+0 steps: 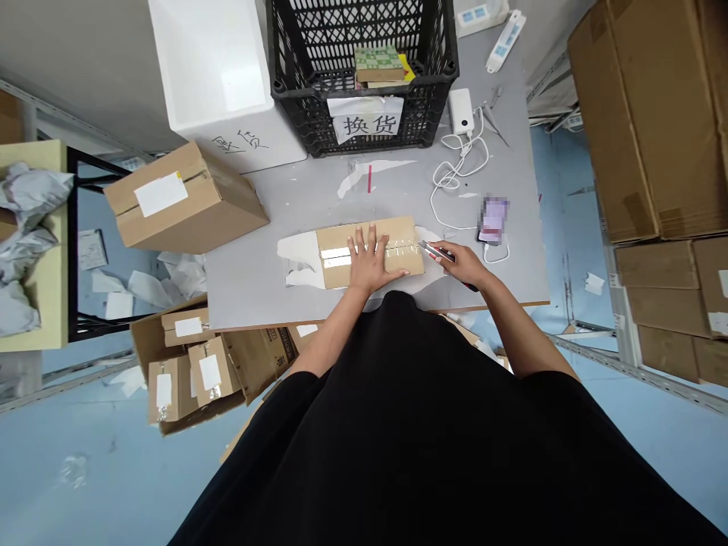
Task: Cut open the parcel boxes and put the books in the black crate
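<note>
A taped cardboard box (337, 259) lies flat on the grey table in front of me, with torn white wrapping (299, 246) sticking out beneath its left end. My left hand (371, 262) rests on top of the box, fingers spread and palm down. In my right hand (460, 264) is a box cutter (440, 252), its handle angled down to the right. The cutter's tip is at the box's right end, by the clear tape; whether the blade touches the tape I cannot tell.
A black plastic crate (364, 95) holding books and a white bin (227, 76) stand at the back. A larger cardboard box (187, 205) sits at the left. On the right lie a phone (492, 220), a white cable (449, 178) and scissors (496, 121). An open carton (236, 371) holds smaller boxes below.
</note>
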A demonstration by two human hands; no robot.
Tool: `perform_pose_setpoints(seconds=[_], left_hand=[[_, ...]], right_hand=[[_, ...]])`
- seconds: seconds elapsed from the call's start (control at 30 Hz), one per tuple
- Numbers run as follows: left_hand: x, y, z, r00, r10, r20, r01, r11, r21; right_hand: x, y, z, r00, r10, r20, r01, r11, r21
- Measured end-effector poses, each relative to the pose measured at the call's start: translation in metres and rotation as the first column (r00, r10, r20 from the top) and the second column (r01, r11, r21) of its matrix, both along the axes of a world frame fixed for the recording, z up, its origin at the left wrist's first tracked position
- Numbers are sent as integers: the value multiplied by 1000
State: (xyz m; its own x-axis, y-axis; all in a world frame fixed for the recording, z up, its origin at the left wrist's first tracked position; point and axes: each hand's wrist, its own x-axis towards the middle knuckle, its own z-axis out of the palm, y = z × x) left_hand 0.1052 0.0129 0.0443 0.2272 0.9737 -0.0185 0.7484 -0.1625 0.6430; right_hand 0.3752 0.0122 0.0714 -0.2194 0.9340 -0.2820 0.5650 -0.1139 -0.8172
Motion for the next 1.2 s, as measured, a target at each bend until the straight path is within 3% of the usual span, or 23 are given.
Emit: perform_pose_setpoints(seconds=[0.17,0.27,0.47,0.7,1.0,1.2], left_hand=[[0,0,-1,999,-13,-40,14,1000,20],[-1,1,0,988,-42,-147,45,999,17],[-1,-1,7,918,-96,-384,103,995,-4],[-2,-4,3,920,-98,-378,144,985,95],[-4,-1,-2,947,-64,-314,115,982,147],[0,-1,0,917,-213,-336,263,958,110]], right_hand=[[6,-7,-2,996,18,86,-21,999,32],[9,-16,-4,994,15,112,-15,1000,1],[9,-25,-9,990,-111,-85,103,990,-97],[-3,-3,-10,972,-200,-123,191,978,-83],[-11,7,-13,996,-86,17,86,996,-16],[-12,9,-12,993,-63,102,59,998,36]])
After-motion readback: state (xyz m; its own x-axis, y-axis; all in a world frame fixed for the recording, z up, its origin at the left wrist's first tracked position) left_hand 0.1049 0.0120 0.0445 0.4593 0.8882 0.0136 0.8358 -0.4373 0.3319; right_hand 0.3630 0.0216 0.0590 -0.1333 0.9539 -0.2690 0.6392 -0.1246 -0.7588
